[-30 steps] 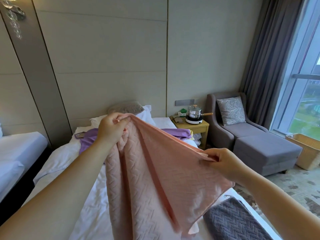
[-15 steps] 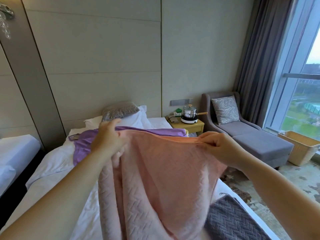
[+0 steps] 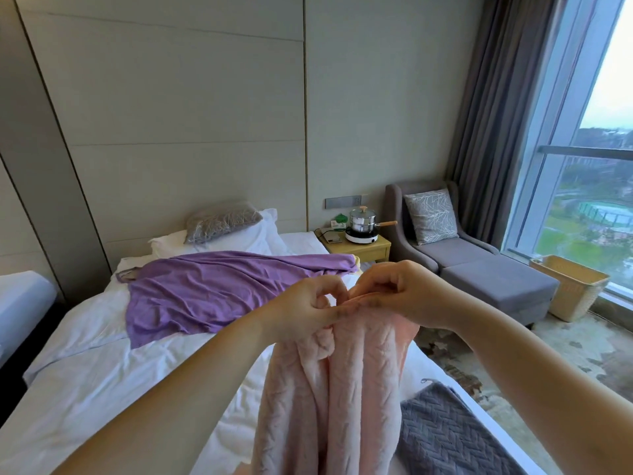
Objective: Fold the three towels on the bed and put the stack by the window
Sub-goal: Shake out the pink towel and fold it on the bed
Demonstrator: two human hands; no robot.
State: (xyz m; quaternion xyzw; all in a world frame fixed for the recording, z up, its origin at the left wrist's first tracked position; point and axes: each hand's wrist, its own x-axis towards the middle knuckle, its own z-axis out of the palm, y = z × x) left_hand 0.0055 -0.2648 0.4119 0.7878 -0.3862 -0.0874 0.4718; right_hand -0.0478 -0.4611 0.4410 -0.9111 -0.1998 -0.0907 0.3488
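Note:
A pink quilted towel (image 3: 329,399) hangs in folds above the white bed (image 3: 113,382). My left hand (image 3: 305,311) and my right hand (image 3: 400,293) both pinch its top edge, with the two hands nearly touching. A purple towel (image 3: 212,289) lies spread and wrinkled across the bed nearer the pillows. A dark grey towel (image 3: 448,437) lies flat at the bed's right edge, below my right forearm.
A wooden nightstand (image 3: 359,246) with a pot stands right of the bed. A grey chaise (image 3: 479,269) and a wicker basket (image 3: 568,286) sit by the window (image 3: 596,207). Pillows (image 3: 219,231) lie at the headboard. Another bed (image 3: 24,299) is at left.
My hands have come together, bringing the pink towel's two top corners side by side, so the towel now hangs narrow. The view has dropped, showing the purple towel fully.

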